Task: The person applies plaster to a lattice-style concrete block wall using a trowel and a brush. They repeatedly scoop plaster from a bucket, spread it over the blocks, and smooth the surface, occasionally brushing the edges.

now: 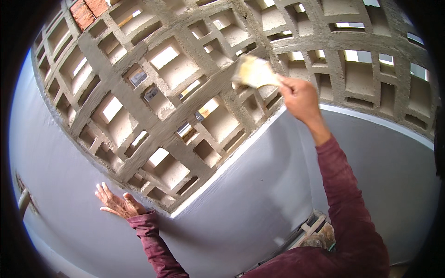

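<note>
My right hand grips a wide, pale yellowish paintbrush, slightly blurred, raised over the rough cement lattice of rectangular openings; I cannot tell whether its bristles touch it. Fingers spread, my left hand rests on the smooth grey plastered wall, just beside the lattice's lower left border. A white edge runs along the bottom of the lattice above the grey wall.
Grey wall continues round a corner on the right. A pipe stub sticks out at the far left. Bricks show at the top left. Boards and clutter lie low, partly behind my body.
</note>
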`<act>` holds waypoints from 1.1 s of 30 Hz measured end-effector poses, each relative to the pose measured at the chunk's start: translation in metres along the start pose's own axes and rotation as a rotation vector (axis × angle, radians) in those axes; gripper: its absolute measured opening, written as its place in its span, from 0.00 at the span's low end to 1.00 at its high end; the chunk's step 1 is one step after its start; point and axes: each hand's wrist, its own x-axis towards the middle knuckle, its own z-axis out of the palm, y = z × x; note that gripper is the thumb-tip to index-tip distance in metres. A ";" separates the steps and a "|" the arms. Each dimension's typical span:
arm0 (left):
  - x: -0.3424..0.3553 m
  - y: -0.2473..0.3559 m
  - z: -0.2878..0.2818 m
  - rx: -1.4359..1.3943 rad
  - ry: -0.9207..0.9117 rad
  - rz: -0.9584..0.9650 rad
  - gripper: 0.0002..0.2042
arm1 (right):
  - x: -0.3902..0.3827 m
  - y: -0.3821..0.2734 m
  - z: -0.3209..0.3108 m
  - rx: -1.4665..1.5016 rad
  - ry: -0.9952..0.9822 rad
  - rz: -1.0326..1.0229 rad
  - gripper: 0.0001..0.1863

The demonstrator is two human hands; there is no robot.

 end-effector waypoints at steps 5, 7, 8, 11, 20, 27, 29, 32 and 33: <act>-0.003 -0.002 -0.001 0.056 -0.012 0.011 0.42 | -0.018 -0.046 0.003 0.274 -0.048 -0.091 0.13; -0.005 -0.007 -0.007 0.089 -0.018 0.025 0.41 | -0.026 -0.061 0.022 0.271 -0.179 -0.142 0.11; -0.005 -0.007 -0.007 0.103 -0.012 0.022 0.41 | -0.024 -0.062 0.024 0.217 -0.264 -0.147 0.10; 0.000 -0.005 -0.002 0.113 -0.029 0.018 0.42 | 0.000 0.000 0.028 0.148 -0.079 -0.094 0.11; -0.003 0.010 -0.004 0.137 -0.043 0.007 0.40 | 0.004 0.002 -0.010 0.225 -0.018 -0.081 0.12; 0.000 -0.008 0.000 0.158 -0.009 0.048 0.37 | 0.025 0.051 0.005 0.008 -0.122 0.054 0.12; -0.002 -0.005 -0.004 0.181 -0.025 0.043 0.37 | 0.030 0.040 -0.021 -0.142 -0.081 0.028 0.13; -0.003 0.001 -0.001 0.175 -0.029 0.034 0.38 | 0.023 0.023 -0.027 0.020 0.022 -0.127 0.14; -0.003 0.006 -0.001 0.154 -0.020 0.036 0.38 | 0.020 0.013 -0.021 0.125 -0.041 -0.156 0.14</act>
